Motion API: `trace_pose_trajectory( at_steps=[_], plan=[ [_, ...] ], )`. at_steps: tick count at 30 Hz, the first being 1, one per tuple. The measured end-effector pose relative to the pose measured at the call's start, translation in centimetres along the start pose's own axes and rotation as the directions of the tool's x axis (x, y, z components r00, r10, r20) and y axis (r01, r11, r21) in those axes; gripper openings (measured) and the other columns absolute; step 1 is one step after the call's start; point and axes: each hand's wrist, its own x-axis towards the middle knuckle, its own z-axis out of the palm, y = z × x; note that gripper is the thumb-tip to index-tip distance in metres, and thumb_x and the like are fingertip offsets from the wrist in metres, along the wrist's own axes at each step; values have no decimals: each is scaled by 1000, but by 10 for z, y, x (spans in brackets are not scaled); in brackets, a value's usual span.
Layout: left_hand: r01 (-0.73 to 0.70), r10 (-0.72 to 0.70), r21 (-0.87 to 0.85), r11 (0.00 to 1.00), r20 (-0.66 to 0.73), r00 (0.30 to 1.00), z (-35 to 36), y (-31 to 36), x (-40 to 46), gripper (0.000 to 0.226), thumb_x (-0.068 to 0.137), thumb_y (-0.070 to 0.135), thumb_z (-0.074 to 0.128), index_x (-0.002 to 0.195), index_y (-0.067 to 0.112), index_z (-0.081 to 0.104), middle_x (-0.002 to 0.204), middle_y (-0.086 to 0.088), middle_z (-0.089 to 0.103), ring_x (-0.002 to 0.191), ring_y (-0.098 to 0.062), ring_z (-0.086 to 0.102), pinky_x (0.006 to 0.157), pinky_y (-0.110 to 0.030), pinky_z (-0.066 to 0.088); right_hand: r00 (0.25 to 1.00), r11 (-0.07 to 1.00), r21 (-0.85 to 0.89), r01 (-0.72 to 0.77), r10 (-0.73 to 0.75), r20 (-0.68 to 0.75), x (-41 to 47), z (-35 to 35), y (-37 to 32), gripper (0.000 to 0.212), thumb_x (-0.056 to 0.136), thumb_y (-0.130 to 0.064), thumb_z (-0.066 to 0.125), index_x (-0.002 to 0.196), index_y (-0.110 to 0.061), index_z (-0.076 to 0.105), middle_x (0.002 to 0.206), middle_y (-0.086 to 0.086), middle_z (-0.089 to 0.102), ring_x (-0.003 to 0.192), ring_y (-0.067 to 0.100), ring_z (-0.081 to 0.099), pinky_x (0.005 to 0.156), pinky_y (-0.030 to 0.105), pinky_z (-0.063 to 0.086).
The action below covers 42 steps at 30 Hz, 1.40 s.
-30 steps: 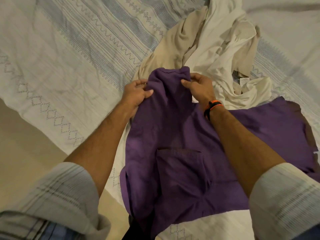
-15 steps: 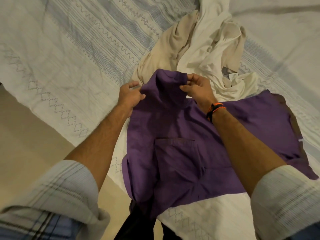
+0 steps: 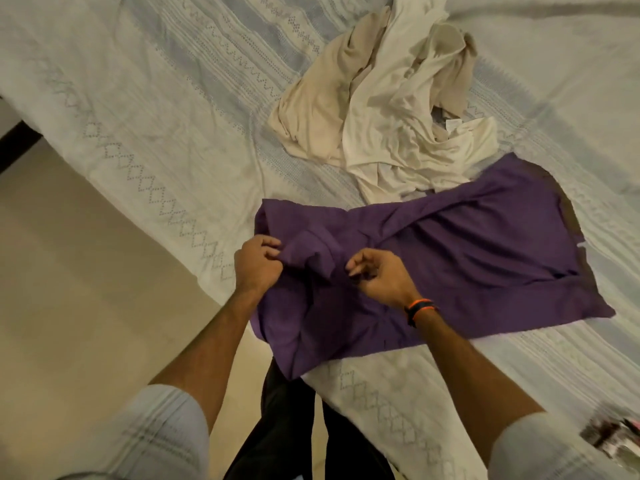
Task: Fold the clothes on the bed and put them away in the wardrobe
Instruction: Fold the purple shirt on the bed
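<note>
A person stands at the corner of a bed (image 3: 145, 109) covered in a pale patterned spread, both forearms reaching over a purple shirt (image 3: 450, 258) that lies partly folded on the spread, its near edge hanging slightly past the mattress corner at about 6 o'clock. The left hand (image 3: 258, 263) pinches a raised fold of the purple cloth between thumb and curled fingers at the shirt's 9 o'clock side. The right hand (image 3: 379, 277), an orange-and-black band (image 3: 419, 308) on its wrist, sits just beside it with fingers curled against the same fold; whether it actually grips the cloth cannot be told. A diagonal crease runs across the shirt toward 2 o'clock. At 12 o'clock from the shirt, touching its far edge, lies a crumpled heap of cream and beige garments (image 3: 377, 109). Rolled pale sleeves frame the lower corners, with dark trousers (image 3: 294, 427) and beige floor (image 3: 86, 289) below
</note>
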Motion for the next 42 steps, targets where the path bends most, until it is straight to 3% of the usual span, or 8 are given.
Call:
trace_pose_trajectory(
  at_steps=[4, 11, 17, 19, 24, 32, 39, 42],
  plan=[
    [-14, 15, 135, 991, -7, 1000, 11, -26, -25, 33, 67, -7, 62, 84, 21, 67, 71, 16, 63, 81, -8, 65, 72, -10, 42, 994, 981, -180, -77, 90, 69, -26, 22, 31, 38, 66, 5, 70, 91, -23, 67, 77, -11, 69, 75, -2, 66, 78, 25, 56],
    [-53, -6, 285, 957, 200, 980, 17, -26, -42, 39, 67, 5, 63, 98, 30, 66, 73, 20, 63, 85, -10, 62, 81, -28, 52, 936, 918, -310, -245, 308, 170, -26, 42, 51, 92, 58, -33, 93, 132, -7, 46, 105, 5, 71, 104, 25, 64, 92, 37, 51],
    [-157, 15, 405, 901, 333, 943, 14, -30, -46, 32, 71, 1, 58, 57, 27, 68, 71, 10, 71, 75, -12, 66, 80, -35, 58, 998, 938, -346, -32, 51, 46, -29, 54, 52, 51, 68, -26, 86, 116, -26, 69, 108, 5, 59, 101, 25, 60, 94, 37, 50],
    [-127, -44, 440, 889, 357, 933, 9, -32, -45, 33, 74, 2, 56, 60, 26, 73, 71, 10, 71, 77, -13, 65, 80, -35, 58, 996, 894, -442, 75, -44, 80, -32, 57, 52, 60, 65, -34, 86, 121, -29, 65, 118, 3, 51, 110, 26, 54, 95, 41, 47],
    [79, -88, 240, 968, 25, 996, 10, -29, -35, 21, 78, 8, 62, 91, 18, 74, 94, 5, 71, 97, -20, 64, 85, -27, 48, 985, 789, -594, 160, -91, 144, -39, 72, 39, 114, 54, -53, 88, 149, -22, 32, 139, 4, 43, 120, 31, 48, 97, 47, 43],
    [271, -350, 336, 902, 202, 915, 29, -40, -25, 81, 69, 34, 85, 128, -6, 46, 123, -16, 58, 101, -32, 64, 71, -42, 62, 982, 741, -653, 157, -49, 181, -41, 106, 44, 44, 87, -24, 67, 130, -22, 56, 121, 5, 58, 110, 31, 57, 90, 43, 46],
    [335, -413, 257, 906, 370, 832, 18, -50, -39, 26, 68, 14, 89, 73, 4, 65, 70, -11, 70, 53, -17, 65, 57, -29, 60, 994, 870, -481, 111, -88, 69, -50, 92, 51, 22, 80, -9, 58, 94, -17, 73, 95, 4, 68, 86, 30, 65, 77, 43, 52],
    [269, -406, 354, 896, 408, 818, 14, -50, -40, 30, 65, 20, 91, 74, 6, 66, 72, -11, 71, 69, -24, 71, 74, -38, 62, 983, 886, -463, -33, -54, -174, -49, 91, 56, 24, 80, -14, 64, 104, -12, 67, 106, 9, 63, 95, 34, 61, 81, 45, 51]
  ],
)
